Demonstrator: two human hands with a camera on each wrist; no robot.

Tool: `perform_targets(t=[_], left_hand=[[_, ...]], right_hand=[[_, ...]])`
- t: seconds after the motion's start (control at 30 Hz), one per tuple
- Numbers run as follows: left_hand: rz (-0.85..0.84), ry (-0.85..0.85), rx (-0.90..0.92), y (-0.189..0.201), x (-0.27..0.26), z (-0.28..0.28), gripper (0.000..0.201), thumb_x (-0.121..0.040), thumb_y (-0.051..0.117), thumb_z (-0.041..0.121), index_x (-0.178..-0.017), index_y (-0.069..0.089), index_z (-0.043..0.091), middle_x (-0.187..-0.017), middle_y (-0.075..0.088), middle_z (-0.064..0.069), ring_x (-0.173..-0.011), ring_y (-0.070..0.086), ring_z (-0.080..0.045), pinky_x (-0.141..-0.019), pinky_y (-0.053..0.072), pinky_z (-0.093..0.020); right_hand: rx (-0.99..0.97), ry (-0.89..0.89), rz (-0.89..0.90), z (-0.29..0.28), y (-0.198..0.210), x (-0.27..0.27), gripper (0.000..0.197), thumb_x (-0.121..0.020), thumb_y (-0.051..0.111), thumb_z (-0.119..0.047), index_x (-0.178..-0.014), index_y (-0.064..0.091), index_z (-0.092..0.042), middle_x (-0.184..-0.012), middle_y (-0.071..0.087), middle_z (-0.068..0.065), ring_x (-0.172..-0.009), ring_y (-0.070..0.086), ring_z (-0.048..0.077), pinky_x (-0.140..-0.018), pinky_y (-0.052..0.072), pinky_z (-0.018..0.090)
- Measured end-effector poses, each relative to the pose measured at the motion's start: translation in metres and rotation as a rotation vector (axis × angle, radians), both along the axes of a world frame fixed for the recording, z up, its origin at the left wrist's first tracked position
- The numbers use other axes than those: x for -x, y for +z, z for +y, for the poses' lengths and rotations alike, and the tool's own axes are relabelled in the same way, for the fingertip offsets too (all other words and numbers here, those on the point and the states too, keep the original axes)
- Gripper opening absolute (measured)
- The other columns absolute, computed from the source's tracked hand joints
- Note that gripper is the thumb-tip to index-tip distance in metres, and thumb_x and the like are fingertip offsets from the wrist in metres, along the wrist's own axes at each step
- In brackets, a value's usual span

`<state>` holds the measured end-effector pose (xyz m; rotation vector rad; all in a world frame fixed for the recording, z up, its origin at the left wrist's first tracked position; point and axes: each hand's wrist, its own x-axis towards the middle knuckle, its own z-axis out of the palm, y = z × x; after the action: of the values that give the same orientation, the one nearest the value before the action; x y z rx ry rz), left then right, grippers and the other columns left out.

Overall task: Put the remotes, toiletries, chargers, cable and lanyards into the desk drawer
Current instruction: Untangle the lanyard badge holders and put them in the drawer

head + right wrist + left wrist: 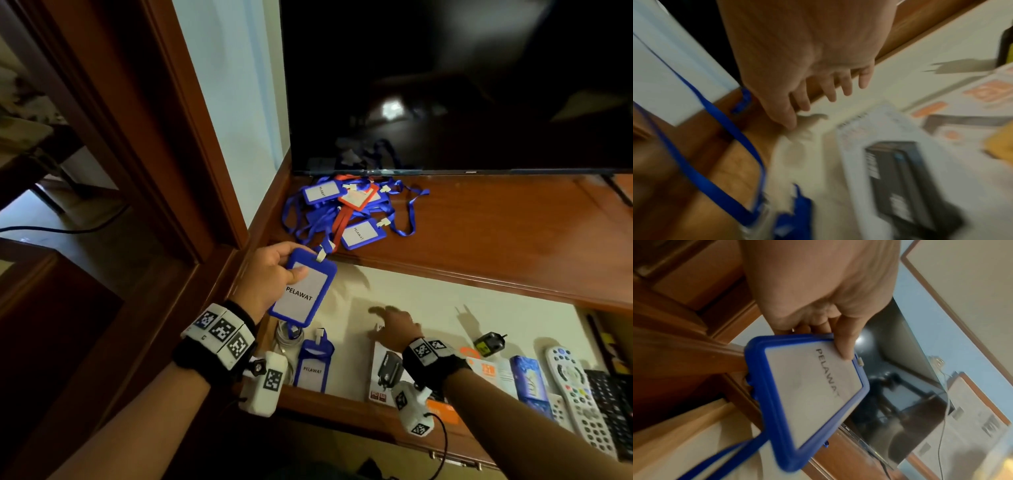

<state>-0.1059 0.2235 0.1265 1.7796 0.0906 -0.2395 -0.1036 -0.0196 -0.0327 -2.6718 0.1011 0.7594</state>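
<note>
Badge in our left hand (270, 277): held badge (301, 291) reads "PELAWAT".
Drawer, 6 o'clock: drawer badge (313, 368) reads "PELAWAT".
Desk top, 12 o'clock: pile badges (363, 233), we read "PELAWAT".

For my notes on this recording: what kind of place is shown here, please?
Probably a hotel or guest room: a television stands on a wooden desk with an open drawer, and a pile of visitor-style lanyards lies beside it.

Dim room: pale wall (236, 102), wooden frame (144, 113), seemingly switched-off television (462, 85).
</note>
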Motion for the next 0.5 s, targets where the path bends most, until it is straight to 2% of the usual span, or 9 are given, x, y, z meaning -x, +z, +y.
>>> perform_targets(t=[0.07,0.13,0.17,0.23,0.3,0.33,0.4,0.5], left_hand=[[-0.027,-0.114,-0.153,0.003,-0.003,-0.003,0.034,-0.084,0.060,-0.006,-0.083,0.065,0.027,-0.083,0.068,-0.006,-0.078,0.065,-0.023,-0.069,0.054,-0.036],[-0.067,-0.266,-0.348,0.009,-0.005,-0.007,0.028,-0.083,0.061,-0.003,-0.084,0.064,0.025,-0.084,0.067,-0.003,-0.077,0.064,-0.014,-0.063,0.051,-0.022],[-0.084,-0.333,-0.436,0.014,-0.006,-0.010,0.025,-0.083,0.062,-0.001,-0.087,0.065,0.024,-0.085,0.067,-0.002,-0.076,0.063,-0.010,-0.060,0.048,-0.017],[-0.107,-0.437,-0.573,0.021,-0.008,-0.016,0.027,-0.082,0.062,0.003,-0.089,0.065,0.028,-0.088,0.067,-0.002,-0.078,0.063,-0.012,-0.060,0.049,-0.019],[-0.121,-0.505,-0.681,0.028,-0.010,-0.020,0.029,-0.082,0.059,0.005,-0.091,0.065,0.032,-0.091,0.065,-0.002,-0.083,0.061,-0.014,-0.066,0.049,-0.025],[-0.128,-0.534,-0.723,0.031,-0.010,-0.023,0.028,-0.083,0.058,0.006,-0.093,0.065,0.031,-0.092,0.064,-0.001,-0.085,0.059,-0.014,-0.069,0.049,-0.027],[-0.140,-0.575,-0.773,0.035,-0.012,-0.024,0.027,-0.085,0.057,0.007,-0.093,0.062,0.032,-0.091,0.060,0.003,-0.089,0.055,-0.013,-0.074,0.049,-0.029],[-0.168,-0.613,-0.823,0.042,-0.012,-0.025,0.026,-0.087,0.056,0.009,-0.095,0.060,0.034,-0.092,0.057,0.006,-0.092,0.054,-0.013,-0.077,0.051,-0.030]], right_hand=[[-0.316,-0.194,-0.280,0.007,0.030,-0.003,0.056,-0.085,0.066,-0.036,-0.136,0.045,-0.026,-0.145,0.043,0.003,-0.130,0.041,0.024,-0.107,0.036,0.044],[-0.698,-0.278,-0.472,0.013,0.073,-0.003,0.055,-0.086,0.065,-0.016,-0.136,0.044,-0.025,-0.141,0.043,-0.005,-0.129,0.041,0.015,-0.104,0.037,0.034],[-0.826,-0.225,-0.495,0.015,0.095,-0.001,0.061,-0.084,0.063,-0.004,-0.136,0.043,-0.029,-0.141,0.041,-0.012,-0.130,0.038,0.010,-0.103,0.035,0.028],[-0.856,0.004,-0.441,0.017,0.129,0.000,0.071,-0.078,0.061,0.008,-0.133,0.046,-0.035,-0.139,0.043,-0.018,-0.130,0.037,0.003,-0.101,0.033,0.020],[-0.688,0.200,-0.401,0.017,0.144,-0.002,0.053,-0.078,0.064,0.004,-0.118,0.061,-0.031,-0.123,0.059,-0.015,-0.116,0.050,0.002,-0.089,0.039,0.016],[-0.618,0.235,-0.407,0.016,0.146,-0.002,0.040,-0.079,0.066,0.001,-0.108,0.067,-0.027,-0.110,0.066,-0.012,-0.103,0.057,0.001,-0.079,0.040,0.014],[-0.638,0.218,-0.394,0.016,0.149,0.001,0.024,-0.079,0.069,0.001,-0.095,0.070,-0.018,-0.087,0.068,-0.008,-0.077,0.060,0.001,-0.065,0.042,0.010],[-0.745,0.154,-0.375,0.017,0.147,0.011,0.021,-0.079,0.072,-0.002,-0.091,0.068,-0.019,-0.072,0.066,-0.007,-0.063,0.058,0.005,-0.060,0.045,0.014]])
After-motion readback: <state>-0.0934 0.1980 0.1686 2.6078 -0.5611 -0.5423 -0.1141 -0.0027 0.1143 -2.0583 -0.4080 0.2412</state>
